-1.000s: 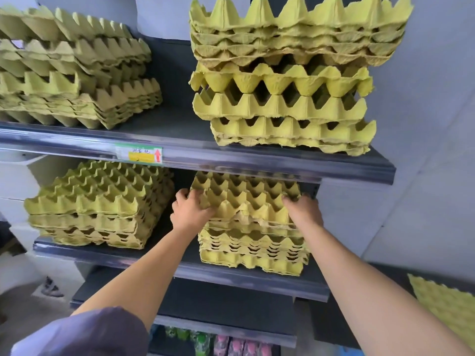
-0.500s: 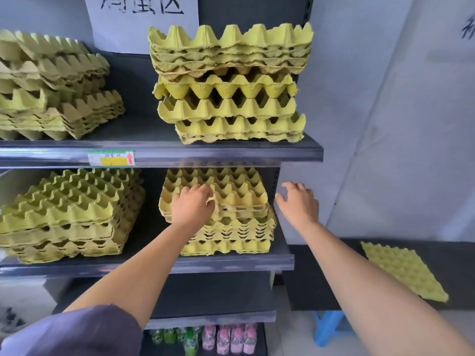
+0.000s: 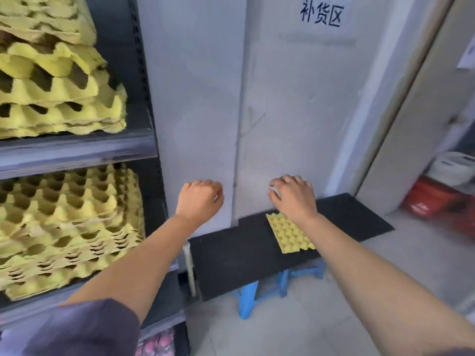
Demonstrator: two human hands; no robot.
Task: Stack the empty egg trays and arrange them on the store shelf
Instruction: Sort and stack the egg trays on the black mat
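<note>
Left hand (image 3: 199,201) hovering with fingers curled, holding nothing, right hand (image 3: 293,196) hovering loosely spread and empty above a single yellow egg tray (image 3: 290,233) lying on a black board (image 3: 231,258)

At left, one egg tray stack (image 3: 56,80) sits on the upper shelf (image 3: 77,152), a second stack (image 3: 66,227) on the shelf below (image 3: 25,308). To the right, a single egg tray (image 3: 288,235) lies on a low bench (image 3: 231,253) over stools (image 3: 246,299), against the wall (image 3: 295,111).

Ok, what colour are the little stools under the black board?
Blue. The stools show best in the head view, beneath the black board.
</note>
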